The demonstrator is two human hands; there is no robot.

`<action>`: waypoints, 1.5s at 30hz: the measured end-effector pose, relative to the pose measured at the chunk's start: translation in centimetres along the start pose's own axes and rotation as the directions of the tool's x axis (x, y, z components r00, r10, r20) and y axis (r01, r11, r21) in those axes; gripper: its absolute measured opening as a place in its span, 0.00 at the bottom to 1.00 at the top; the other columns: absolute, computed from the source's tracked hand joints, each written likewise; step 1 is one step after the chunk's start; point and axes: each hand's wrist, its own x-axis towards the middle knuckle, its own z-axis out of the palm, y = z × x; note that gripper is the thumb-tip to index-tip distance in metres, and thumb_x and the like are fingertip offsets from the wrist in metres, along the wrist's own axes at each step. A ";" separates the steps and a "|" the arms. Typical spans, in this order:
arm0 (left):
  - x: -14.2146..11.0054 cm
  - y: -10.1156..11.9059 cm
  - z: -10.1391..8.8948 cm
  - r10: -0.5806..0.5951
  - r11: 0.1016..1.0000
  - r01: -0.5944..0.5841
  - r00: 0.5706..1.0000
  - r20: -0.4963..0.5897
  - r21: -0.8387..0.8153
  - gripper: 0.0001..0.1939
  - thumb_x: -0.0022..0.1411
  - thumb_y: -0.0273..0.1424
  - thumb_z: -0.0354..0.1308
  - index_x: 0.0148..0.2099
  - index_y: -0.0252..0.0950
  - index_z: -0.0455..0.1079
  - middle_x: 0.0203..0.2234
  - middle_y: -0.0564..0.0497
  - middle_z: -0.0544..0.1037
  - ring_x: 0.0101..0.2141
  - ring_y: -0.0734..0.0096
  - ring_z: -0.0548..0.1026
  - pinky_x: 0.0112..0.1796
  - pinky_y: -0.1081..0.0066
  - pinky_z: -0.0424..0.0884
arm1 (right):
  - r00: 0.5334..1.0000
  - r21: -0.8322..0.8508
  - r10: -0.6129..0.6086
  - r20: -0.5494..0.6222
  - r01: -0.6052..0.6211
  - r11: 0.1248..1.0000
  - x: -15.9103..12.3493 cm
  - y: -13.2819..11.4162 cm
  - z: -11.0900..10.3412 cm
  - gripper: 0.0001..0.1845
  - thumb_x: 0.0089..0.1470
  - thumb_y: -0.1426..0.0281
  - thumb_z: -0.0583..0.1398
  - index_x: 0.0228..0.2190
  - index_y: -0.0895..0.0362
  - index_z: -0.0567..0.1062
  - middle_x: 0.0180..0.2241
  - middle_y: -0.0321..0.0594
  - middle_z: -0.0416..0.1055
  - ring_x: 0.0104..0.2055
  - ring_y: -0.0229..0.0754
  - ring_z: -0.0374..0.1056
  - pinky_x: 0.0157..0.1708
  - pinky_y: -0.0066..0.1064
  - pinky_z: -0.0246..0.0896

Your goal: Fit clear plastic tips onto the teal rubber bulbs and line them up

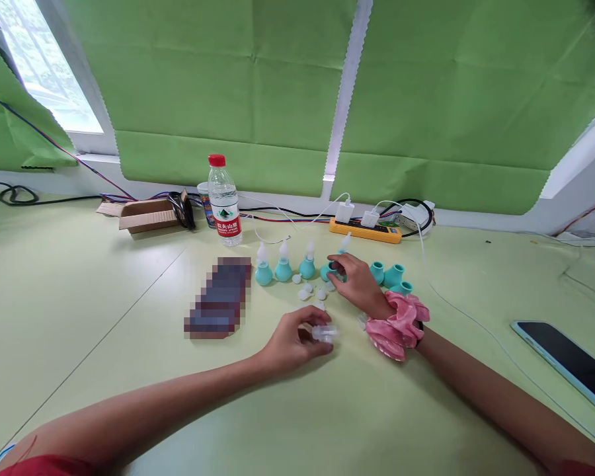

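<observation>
My left hand (297,340) is closed in a loose pinch on a clear plastic tube (324,332), held low over the table. My right hand (356,281), with a pink scrunchie (399,325) at the wrist, has its thumb and fingers around a teal rubber bulb (326,272). To its left stand several teal bulbs (283,270) upright in a row, with clear pointed tips (284,249) on top. Another clear tip (346,242) rises behind my right hand, its base hidden. Small translucent pieces (306,293) lie between my hands. Right of my hand are open-necked teal bulbs (393,275).
A water bottle (224,205) stands at the back, before a paper cup (205,201). Farther left lies an open cardboard box (149,216). An orange power strip (364,230) with chargers and cables runs along the wall. A blurred dark object (221,297) lies left, a phone (570,360) right.
</observation>
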 end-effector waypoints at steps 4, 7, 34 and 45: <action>-0.4 0.1 -0.1 0.172 0.968 -0.141 0.975 -0.138 0.208 0.15 0.51 0.28 0.56 0.43 0.36 0.67 0.34 0.48 0.71 0.37 0.68 0.67 0.39 0.69 0.63 | 0.998 0.039 -0.020 -0.056 0.022 0.999 -0.1 -1.1 -2.5 0.04 0.46 0.76 0.56 0.25 0.58 0.71 0.26 0.39 0.69 0.28 0.39 0.65 0.29 0.29 0.61; -0.3 -0.2 -0.2 0.187 0.967 -0.144 0.962 -0.199 0.210 0.14 0.52 0.28 0.55 0.44 0.36 0.65 0.36 0.48 0.70 0.38 0.69 0.67 0.40 0.69 0.63 | 0.986 0.154 -0.092 -0.137 0.113 0.982 -0.5 -2.8 -5.8 0.03 0.45 0.75 0.58 0.26 0.58 0.72 0.26 0.38 0.69 0.27 0.37 0.65 0.29 0.28 0.60; -0.7 -0.1 0.2 0.181 0.978 -0.196 0.966 -0.187 -0.066 0.06 0.61 0.33 0.46 0.38 0.37 0.52 0.44 0.44 0.70 0.46 0.68 0.66 0.46 0.63 0.60 | 0.979 0.429 -0.031 0.202 -0.060 0.901 -7.6 -5.3 -2.5 0.13 0.49 0.73 0.54 0.39 0.55 0.65 0.32 0.39 0.60 0.34 0.39 0.60 0.33 0.31 0.59; -0.6 0.7 -0.4 0.235 0.970 -0.223 0.963 -0.131 0.100 0.13 0.61 0.36 0.44 0.32 0.33 0.65 0.33 0.45 0.70 0.36 0.67 0.68 0.39 0.70 0.63 | 0.994 0.360 0.021 0.104 -0.057 0.931 -7.7 -5.1 -2.0 0.09 0.43 0.73 0.57 0.32 0.54 0.66 0.29 0.37 0.57 0.29 0.38 0.60 0.28 0.29 0.59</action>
